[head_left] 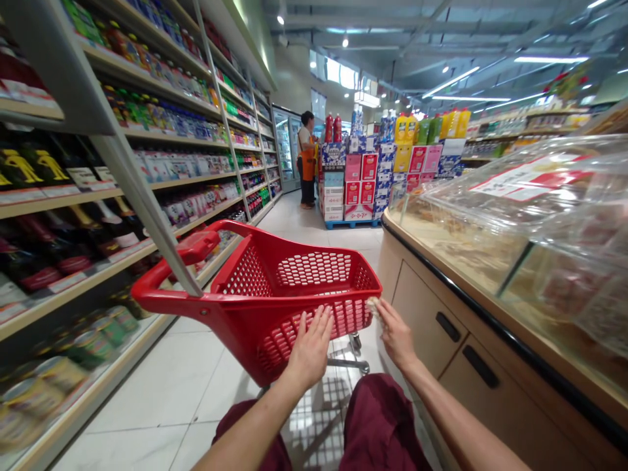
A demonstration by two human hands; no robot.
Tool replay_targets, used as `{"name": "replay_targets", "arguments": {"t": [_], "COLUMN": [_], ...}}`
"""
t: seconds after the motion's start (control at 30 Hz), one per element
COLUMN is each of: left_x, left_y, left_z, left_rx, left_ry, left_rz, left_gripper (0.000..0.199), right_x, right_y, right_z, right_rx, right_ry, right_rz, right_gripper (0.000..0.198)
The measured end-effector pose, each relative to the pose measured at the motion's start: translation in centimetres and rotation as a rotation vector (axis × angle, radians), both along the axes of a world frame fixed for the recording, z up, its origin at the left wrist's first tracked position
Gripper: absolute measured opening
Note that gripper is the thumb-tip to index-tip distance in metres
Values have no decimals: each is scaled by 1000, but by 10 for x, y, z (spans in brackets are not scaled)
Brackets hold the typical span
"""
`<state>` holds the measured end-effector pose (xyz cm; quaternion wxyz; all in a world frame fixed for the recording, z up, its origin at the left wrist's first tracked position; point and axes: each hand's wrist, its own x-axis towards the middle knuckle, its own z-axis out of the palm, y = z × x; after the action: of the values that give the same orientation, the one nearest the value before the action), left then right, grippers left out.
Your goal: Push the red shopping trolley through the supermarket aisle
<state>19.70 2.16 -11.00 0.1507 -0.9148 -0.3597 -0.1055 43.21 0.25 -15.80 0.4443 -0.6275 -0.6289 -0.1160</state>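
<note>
A red plastic shopping cart with slotted sides stands in front of me, its handle toward the left. My left hand lies at its near side, fingers stretched out and holding nothing. At the cart's right end, my right hand pinches a small crumpled pale cloth by the upper corner of the rim. Part of the cloth is hidden by my fingers, and I cannot tell if it is a rag or a tissue.
Shelves of bottles and cans line the left side. A wooden counter with clear covers stands close on my right. Ahead are stacked drink cartons on a blue pallet, and a person in an orange apron.
</note>
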Motion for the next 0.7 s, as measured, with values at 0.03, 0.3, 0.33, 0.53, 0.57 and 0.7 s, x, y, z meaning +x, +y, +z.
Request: {"name": "replay_targets", "arguments": {"t": [0.03,0.3,0.33,0.53,0.57,0.7], "left_x": [-1,-10,-14,-41,-44,-48], "left_y": [0,-4,-2,19,21,22], "left_z": [1,7,10,40,44,48], "left_rx": [-4,36,49,130,119,87], "left_ry": [0,-17,-33,-141,-140,-111], "left_rz": [14,14,29,286,320,342], "left_gripper": [66,67,66,60,59,57], "right_x": [-2,-27,-25,-2,-3,-15], "right_y": [1,-2,-3,31,40,59], "right_z": [6,-2,3,56,58,46], "right_rx": [39,-110,-80,24,-24,-103], "right_ry": [18,-38,-17,8,-20,-85], "right_rz": [-2,129,116,-94,-98,-63], "right_gripper": [58,58,58,48,48,47]}}
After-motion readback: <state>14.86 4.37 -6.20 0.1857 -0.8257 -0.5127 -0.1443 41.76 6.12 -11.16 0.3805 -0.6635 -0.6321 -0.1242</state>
